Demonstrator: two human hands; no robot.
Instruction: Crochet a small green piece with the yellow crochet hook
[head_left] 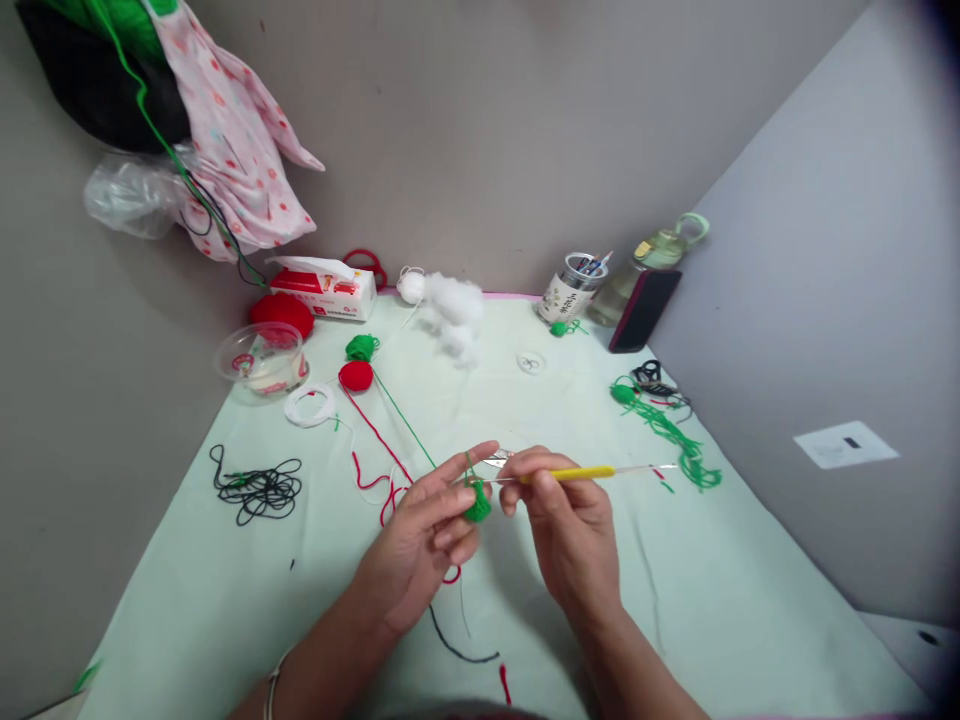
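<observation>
My left hand [431, 515] pinches a small green crocheted piece [478, 502] between thumb and fingers, its index finger stretched out with green yarn over it. In my right hand [566, 520] is a crochet hook with a yellow handle [577, 473], held between thumb and fingers. The hook's thin metal shaft points left and meets the green piece; its other metal end sticks out to the right. A green strand runs from the left hand back to a green yarn ball [362, 347]. Beside that ball sits a red yarn ball [356, 376].
Black cord [259, 488] lies loosely at the left, near a plastic tub [262, 360] and tissue box [322, 290]. White stuffing [453, 315] sits at the back. A pen can [571, 288], bottle [634, 270], phone [645, 311] and green yarn tangle [675, 435] line the right.
</observation>
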